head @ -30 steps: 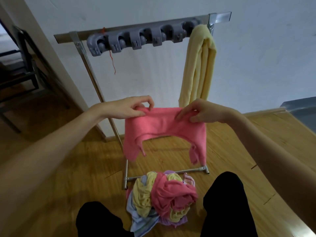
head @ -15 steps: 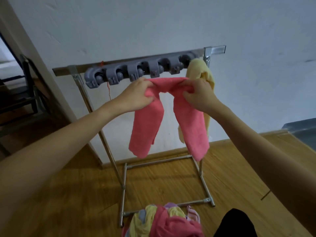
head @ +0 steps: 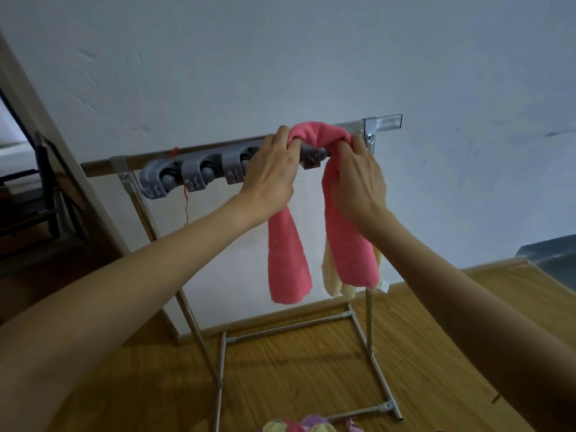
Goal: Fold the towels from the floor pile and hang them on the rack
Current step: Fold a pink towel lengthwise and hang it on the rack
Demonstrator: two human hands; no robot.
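A: Status on the pink towel (head: 321, 137)?

B: It was draped over the top bar of the rack (head: 381, 122), toward the bar's right end. Two tails hung down in front, one at 7 o'clock from the hump and one at 5 o'clock. The left tail ended lower than the right one.

A: Hands?

B: Both were up at the bar. The left hand (head: 271, 173) gripped the left side of the hump, fingers curled over the cloth and close together. The right hand (head: 355, 179) gripped the right side, fingers bent into the fabric, thumb side against the right tail. Fingertips on both were buried in the cloth, so I couldn't tell more than that.

A: Anything else on the rack?

B: A grey clip strip (head: 199, 174) ran along the bar at 9 o'clock from the hands, with round rollers in its slots. Its right end sat under the towel. A red thread (head: 186, 204) dangled below it. A cream towel (head: 332, 275) hung behind the right pink tail, mostly hidden; only its lower edge and a small tag showed.

A: Floor pile?

B: The towel pile (head: 299, 425) was at 6 o'clock, on the wooden floor (head: 311, 363) just inside the rack's base frame. Only yellow, pink and lilac tops showed at the frame's bottom edge. The white wall (head: 280, 57) was right behind the rack.
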